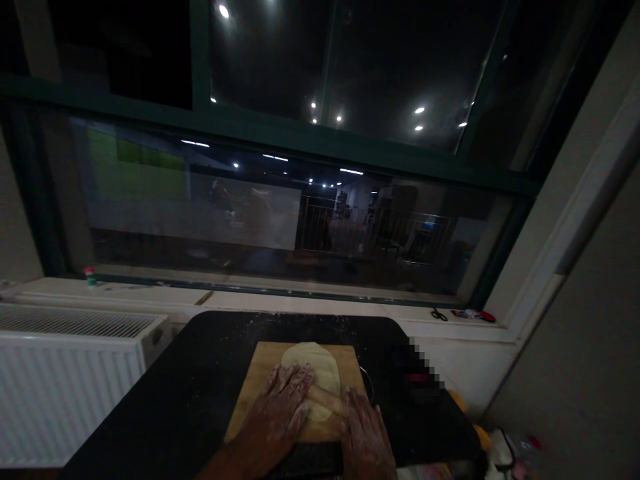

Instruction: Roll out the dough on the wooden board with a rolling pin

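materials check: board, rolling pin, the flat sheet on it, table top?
Board: looks like wood, matte tan, square-cut edges. Rolling pin under the left hand and right hand: probably wood, pale and smooth; too dim to see grain. Sheet: soft dough, pale cream, rolled flat. Table top: smooth black surface dusted with flour; material unclear.

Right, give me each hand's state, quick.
Left hand: open, flat on the rolling pin over the dough.
Right hand: open, palm down on the rolling pin's other end.

Pale flattened dough (313, 365) under wooden rolling pin (326, 400).
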A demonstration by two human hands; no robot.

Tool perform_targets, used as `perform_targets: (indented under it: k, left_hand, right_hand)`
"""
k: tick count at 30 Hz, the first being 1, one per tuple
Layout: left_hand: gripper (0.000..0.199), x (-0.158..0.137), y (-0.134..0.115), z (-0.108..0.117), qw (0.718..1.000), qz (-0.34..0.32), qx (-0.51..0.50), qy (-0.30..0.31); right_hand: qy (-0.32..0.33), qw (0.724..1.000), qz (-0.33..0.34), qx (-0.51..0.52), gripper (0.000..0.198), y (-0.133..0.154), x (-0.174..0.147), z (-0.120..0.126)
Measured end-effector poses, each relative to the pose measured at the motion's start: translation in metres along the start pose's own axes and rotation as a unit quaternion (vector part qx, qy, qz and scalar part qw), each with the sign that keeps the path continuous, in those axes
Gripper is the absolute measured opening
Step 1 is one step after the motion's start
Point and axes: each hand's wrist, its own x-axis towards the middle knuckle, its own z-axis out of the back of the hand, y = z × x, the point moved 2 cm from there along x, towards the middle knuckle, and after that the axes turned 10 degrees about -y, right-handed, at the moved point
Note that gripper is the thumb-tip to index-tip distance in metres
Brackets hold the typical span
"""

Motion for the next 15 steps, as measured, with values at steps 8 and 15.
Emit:
perform_targets:
  k: [8,15]
  left_hand:
    - [0.052,0.003,0.000,0.000,1.000,0.014,-0.019,-0.007]
    - [0.043,0.047,0.012,-0.033,0.998,0.057,0.021,0.015]
  right_hand:
    - [0.093,0.995,-0.041,0.007,0.049,0.012,0.032,0.014]
    - [0.229,0.968,-0.105,-0.017,0.047,-0.014,0.141,0.000]
